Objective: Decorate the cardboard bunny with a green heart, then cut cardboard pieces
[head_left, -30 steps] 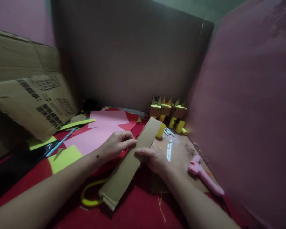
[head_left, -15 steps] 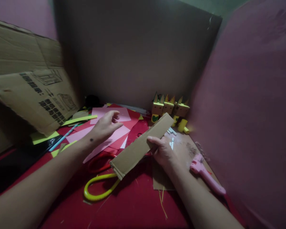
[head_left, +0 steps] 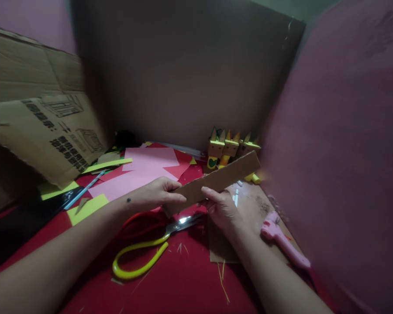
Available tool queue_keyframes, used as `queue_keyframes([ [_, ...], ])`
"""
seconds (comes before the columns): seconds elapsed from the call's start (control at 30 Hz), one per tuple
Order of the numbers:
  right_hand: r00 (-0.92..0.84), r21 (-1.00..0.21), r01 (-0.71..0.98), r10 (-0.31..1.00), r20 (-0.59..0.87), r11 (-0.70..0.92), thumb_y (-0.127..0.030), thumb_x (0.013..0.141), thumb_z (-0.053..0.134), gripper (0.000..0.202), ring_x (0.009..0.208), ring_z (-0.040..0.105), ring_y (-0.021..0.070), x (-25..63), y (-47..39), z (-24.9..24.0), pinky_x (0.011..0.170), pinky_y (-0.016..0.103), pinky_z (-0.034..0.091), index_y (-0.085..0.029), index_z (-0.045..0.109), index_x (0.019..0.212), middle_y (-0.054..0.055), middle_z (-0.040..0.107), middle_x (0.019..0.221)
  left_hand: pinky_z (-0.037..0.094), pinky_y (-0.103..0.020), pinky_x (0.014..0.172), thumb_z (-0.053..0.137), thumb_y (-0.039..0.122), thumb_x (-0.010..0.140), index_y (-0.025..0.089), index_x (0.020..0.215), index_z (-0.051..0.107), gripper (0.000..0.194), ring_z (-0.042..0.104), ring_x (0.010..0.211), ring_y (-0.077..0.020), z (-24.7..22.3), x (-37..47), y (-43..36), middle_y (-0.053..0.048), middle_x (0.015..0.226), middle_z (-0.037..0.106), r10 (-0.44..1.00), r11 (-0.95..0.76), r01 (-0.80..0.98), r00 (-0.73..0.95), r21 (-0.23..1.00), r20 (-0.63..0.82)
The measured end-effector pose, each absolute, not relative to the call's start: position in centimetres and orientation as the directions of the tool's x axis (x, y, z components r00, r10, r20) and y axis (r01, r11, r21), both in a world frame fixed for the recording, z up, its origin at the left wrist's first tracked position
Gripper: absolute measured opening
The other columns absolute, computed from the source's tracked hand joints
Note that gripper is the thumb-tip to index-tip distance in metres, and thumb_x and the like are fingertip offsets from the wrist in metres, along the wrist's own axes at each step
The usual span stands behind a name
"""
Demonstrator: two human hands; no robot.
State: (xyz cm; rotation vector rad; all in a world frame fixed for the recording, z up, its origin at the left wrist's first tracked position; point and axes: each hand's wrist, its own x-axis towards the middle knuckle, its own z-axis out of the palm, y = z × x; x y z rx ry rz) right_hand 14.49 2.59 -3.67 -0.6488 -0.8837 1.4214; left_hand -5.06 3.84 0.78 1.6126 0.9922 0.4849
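Observation:
A long strip of brown cardboard [head_left: 221,178] is held up at a slant over the red table, its right end higher. My left hand [head_left: 162,192] is closed on the strip's lower left end, thumb on the face toward me. Around the middle of its lower edge, my right hand [head_left: 220,208] grips it, thumb in front and fingers behind. Below the strip lie scissors [head_left: 140,244] with one yellow and one red handle, their blades partly under the cardboard's shadow. The small cardboard figures [head_left: 218,148] with pointed ears stand behind it, partly hidden.
A pink glue gun [head_left: 283,240] lies at the right on a cardboard sheet [head_left: 253,209] beside white glue sticks [head_left: 236,197]. Pink paper [head_left: 150,159] and yellow scraps spread at the left. A big cardboard box [head_left: 65,131] stands far left; a pink wall [head_left: 340,152] bounds the right.
My left hand has come down and right, from free in the air to the strip's left end. The strip has turned to a flatter slant and shifted right, uncovering the scissor blades.

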Motion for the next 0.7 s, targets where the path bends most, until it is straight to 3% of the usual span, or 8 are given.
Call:
queue_keyframes([
  [0.17,-0.124,-0.844,-0.536,0.986,0.114,0.03,-0.022,0.061,0.083,0.025,0.059,0.065,0.0166,14.1,2.1,-3.9,0.044,0.025,0.053,-0.014,0.072,0.081,0.003,0.073,0.073,0.044,-0.025,0.055,0.07,0.04,0.071,0.014,0.089,0.069,0.032,0.058,0.06,-0.0139,1.0,-4.8,3.3,-0.002,0.073,0.066,0.812,-0.018,0.374,0.546,0.927,-0.204],
  [0.37,-0.137,-0.839,-0.543,0.984,0.116,0.024,-0.023,0.064,0.083,0.023,0.06,0.066,0.0161,14.2,2.2,-4.0,0.042,0.024,0.054,-0.015,0.071,0.082,0.003,0.074,0.076,0.041,-0.024,0.053,0.068,0.042,0.074,0.016,0.081,0.07,0.027,0.054,0.058,-0.0135,1.0,-5.4,3.7,0.001,0.064,0.06,0.793,-0.076,0.35,0.588,0.934,-0.156],
  [0.7,-0.108,-0.83,-0.558,0.993,0.056,-0.014,-0.028,0.058,0.085,0.032,0.057,0.065,0.0156,14.1,2.5,-4.2,0.04,0.024,0.056,-0.012,0.07,0.082,0.002,0.072,0.071,0.034,-0.023,0.054,0.071,0.038,0.071,0.018,0.071,0.07,0.021,0.055,0.056,-0.0138,0.7,-6.8,5.5,-0.001,0.062,0.067,0.733,-0.105,0.399,0.65,0.911,-0.199],
])
